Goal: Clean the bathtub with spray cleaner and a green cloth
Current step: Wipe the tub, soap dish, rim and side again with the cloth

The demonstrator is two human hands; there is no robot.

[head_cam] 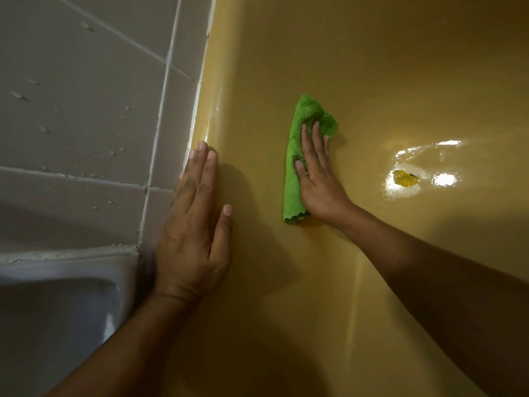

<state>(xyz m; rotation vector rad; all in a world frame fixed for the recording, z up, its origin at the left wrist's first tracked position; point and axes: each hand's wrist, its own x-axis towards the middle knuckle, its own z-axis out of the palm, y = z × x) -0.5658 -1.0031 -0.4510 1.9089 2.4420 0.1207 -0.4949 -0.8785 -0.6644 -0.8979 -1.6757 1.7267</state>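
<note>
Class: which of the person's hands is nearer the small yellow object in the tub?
Right. The right hand, pressing the green cloth, lies left of the yellow object; the left hand rests flat farther left, by the tiled wall.

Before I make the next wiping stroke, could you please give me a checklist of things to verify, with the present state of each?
1. The green cloth lies against the bathtub surface: ok.
2. The right hand presses the cloth with straight fingers: ok.
3. The left hand is braced flat on the tub's edge beside the tiles: ok.
4. The spray cleaner is at hand: cannot tell, no bottle in view.
5. The tub to the right is free of debris: not ok, a small yellow object lies there.
</note>
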